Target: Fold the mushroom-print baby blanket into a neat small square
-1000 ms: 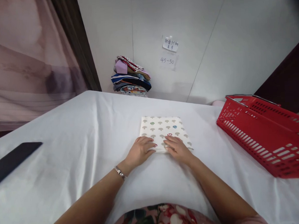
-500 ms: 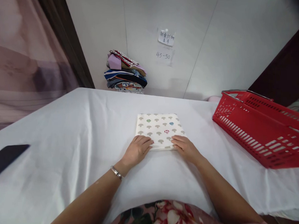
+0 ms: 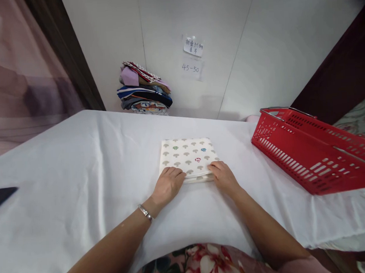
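Observation:
A folded white cloth (image 3: 188, 154) printed with grey mushrooms, plus one green, one blue and one red, lies in a near-square on the white-covered table. My left hand (image 3: 170, 182) holds its near left corner, fingers curled over the edge and thumb out of sight beneath. At the near right corner, my right hand (image 3: 224, 176) grips the same edge with fingers bent. Between the hands the upper layers rise slightly, and a lower layer shows under them. A silver bracelet (image 3: 145, 212) circles my left wrist.
A red plastic basket (image 3: 306, 154) with metal handles stands on the table at the right. Behind the far edge is a stack of folded fabrics (image 3: 145, 89). A dark flat object (image 3: 2, 197) lies at the far left. Handwritten paper signs (image 3: 192, 56) hang on the wall.
The view has shifted a little to the right. Both hands now grip the cloth's near edge more closely, and its top layers are lifted slightly off the layer below.

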